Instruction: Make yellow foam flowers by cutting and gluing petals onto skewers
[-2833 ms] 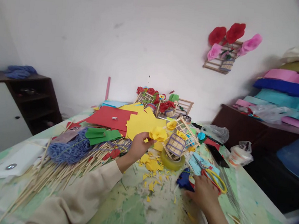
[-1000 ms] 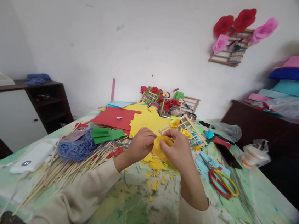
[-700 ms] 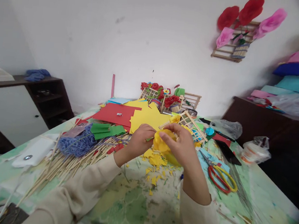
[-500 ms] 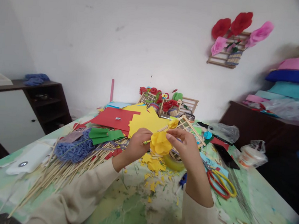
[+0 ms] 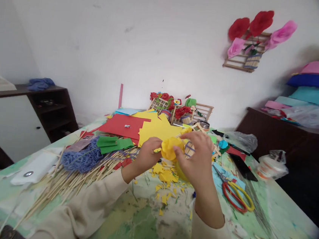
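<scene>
A yellow paper flower [image 5: 170, 148] with layered petals is held over the middle of the table. My left hand [image 5: 149, 154] is closed around its left side in a pinch; the exact grip is partly hidden behind the bloom. On the other side, my right hand [image 5: 198, 157] has its thumb at the flower's right edge, while its index finger stands apart from the thumb. Below lie yellow paper scraps [image 5: 168, 176]. Behind my right hand, partly covered, are a small wooden lattice [image 5: 200, 127] and another yellow flower [image 5: 186, 130].
Red-and-yellow-handled scissors [image 5: 235, 196] and a black phone [image 5: 242, 167] lie at right, near a wrapped cup [image 5: 270, 167]. To the left are thin sticks [image 5: 75, 183], blue yarn [image 5: 81, 157] and a white device [image 5: 36, 169]. Yellow paper sheets [image 5: 158, 130] lie behind.
My right hand's thumb and index finger have spread apart at the flower's right edge, and that hand has turned. My left hand keeps its hold. The view has shifted slightly.
</scene>
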### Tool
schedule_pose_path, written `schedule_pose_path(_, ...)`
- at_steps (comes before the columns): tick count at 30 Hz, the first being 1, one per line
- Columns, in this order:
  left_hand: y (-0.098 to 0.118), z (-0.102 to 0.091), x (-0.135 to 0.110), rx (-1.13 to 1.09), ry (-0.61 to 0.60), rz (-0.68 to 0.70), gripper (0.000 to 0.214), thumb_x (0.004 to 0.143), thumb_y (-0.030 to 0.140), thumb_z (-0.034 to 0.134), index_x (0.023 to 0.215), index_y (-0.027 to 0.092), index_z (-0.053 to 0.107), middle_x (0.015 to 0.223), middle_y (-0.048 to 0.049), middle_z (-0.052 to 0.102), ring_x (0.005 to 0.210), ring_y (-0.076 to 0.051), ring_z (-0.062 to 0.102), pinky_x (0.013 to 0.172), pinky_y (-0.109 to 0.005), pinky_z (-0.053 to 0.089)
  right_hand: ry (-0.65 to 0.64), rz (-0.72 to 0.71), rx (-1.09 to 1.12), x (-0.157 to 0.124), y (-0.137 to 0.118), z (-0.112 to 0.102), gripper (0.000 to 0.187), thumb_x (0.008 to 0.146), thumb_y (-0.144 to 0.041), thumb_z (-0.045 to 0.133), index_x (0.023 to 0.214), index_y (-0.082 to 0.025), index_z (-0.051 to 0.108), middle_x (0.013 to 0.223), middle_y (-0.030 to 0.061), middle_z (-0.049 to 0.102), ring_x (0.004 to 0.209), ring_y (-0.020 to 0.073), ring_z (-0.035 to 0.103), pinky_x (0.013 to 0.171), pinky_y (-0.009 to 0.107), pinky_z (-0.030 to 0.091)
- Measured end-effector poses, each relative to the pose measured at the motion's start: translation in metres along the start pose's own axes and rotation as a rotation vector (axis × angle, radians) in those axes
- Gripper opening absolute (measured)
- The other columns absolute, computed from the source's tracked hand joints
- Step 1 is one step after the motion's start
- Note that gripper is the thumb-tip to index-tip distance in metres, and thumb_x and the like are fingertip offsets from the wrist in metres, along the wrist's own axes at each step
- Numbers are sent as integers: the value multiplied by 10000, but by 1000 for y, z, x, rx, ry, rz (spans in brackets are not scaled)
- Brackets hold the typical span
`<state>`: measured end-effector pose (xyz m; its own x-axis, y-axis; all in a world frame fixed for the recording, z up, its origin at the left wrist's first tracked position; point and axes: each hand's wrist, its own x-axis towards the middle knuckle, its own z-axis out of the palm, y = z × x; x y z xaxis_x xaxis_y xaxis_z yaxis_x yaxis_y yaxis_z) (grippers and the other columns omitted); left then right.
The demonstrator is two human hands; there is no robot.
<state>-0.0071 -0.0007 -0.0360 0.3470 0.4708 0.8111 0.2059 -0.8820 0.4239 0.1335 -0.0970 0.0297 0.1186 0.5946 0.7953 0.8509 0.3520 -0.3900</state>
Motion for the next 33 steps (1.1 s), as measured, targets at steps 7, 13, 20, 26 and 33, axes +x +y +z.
schedule_pose_path(7,1,-1,0,16,39,29,134,799,229,555,762,182,674,746,-57,668,749,-172,570,721,-316,443,-83,-68,-63,-4,-12,14,144,728,-222,609,836,-259,695,920,37,630,957,245,491,882,443,309)
schedule_pose_path(13,1,-2,1,-10,53,69,125,782,197,557,714,186,661,758,-58,678,760,-175,578,821,-356,439,-119,-22,-66,-3,-8,13,139,724,-235,612,844,-236,682,920,43,636,957,250,497,886,439,315)
schedule_pose_path(20,2,-3,2,-64,62,-45,99,774,225,595,703,176,643,751,-56,659,767,-175,584,739,-302,453,-111,-46,6,-1,-4,5,282,703,-353,672,939,-204,635,999,65,640,1002,258,503,900,424,349)
schedule_pose_path(26,8,-2,3,-189,23,-211,155,768,266,600,662,153,607,701,-31,615,680,-149,562,649,-254,435,-102,-36,20,-2,-2,10,321,705,-360,680,979,-207,610,996,60,635,985,253,510,894,420,357)
schedule_pose_path(33,13,0,3,-331,18,-338,184,731,314,649,671,140,635,675,-18,616,677,-151,557,687,-258,447,-86,0,90,-1,0,16,313,721,-385,659,978,-216,605,997,68,631,986,255,525,874,418,387)
